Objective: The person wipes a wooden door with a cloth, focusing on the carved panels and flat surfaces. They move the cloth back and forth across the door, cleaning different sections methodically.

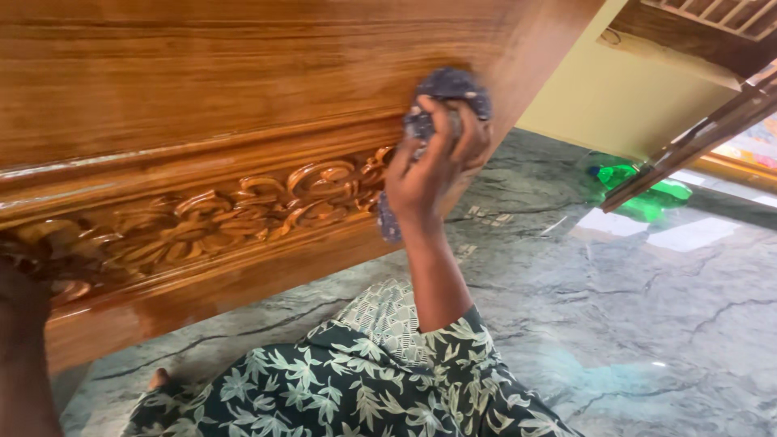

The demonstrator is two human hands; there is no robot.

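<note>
A large glossy wooden panel (202, 73) with a carved floral band (243, 210) fills the upper left. My right hand (433, 166) presses a dark blue cloth (449, 85) against the panel's right end, just above the carving, with its fingers curled around the cloth. My left forearm (24, 348) rises along the left edge. It meets the left end of the carved band, where the fingers are too dark to make out. My knee in a green leaf-print garment (364, 388) lies below the panel.
The floor is polished grey-green marble (647, 324). A green plastic bottle (639, 190) lies on it at the right, under a slanted dark wooden frame (696, 137). A pale yellow wall (615, 97) stands behind.
</note>
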